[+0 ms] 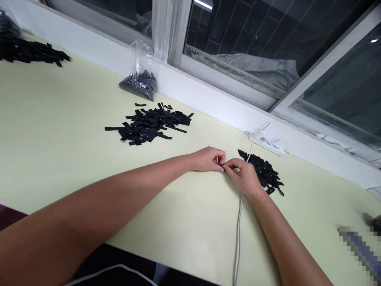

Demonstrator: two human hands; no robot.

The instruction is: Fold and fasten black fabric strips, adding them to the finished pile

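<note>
Even, fairly bright indoor light falls from above onto the pale yellow-green matte tabletop (59, 131), leaving only faint, soft shadows under the forearms. The dark glass window panes (268, 35) show night outside and mirror a white ceiling strip light (203, 4) as small glare spots. Wide-angle distortion bends and tilts the white window sill (208, 99). A pixelated patch (361, 248) hides the lower right corner. The centre is sharp; the near arms look slightly soft.

A small garment-trim workshop here: a long pale worktable (59, 131) under a window, piles of black fabric strips (149, 125), a bagged batch (139, 81).
</note>
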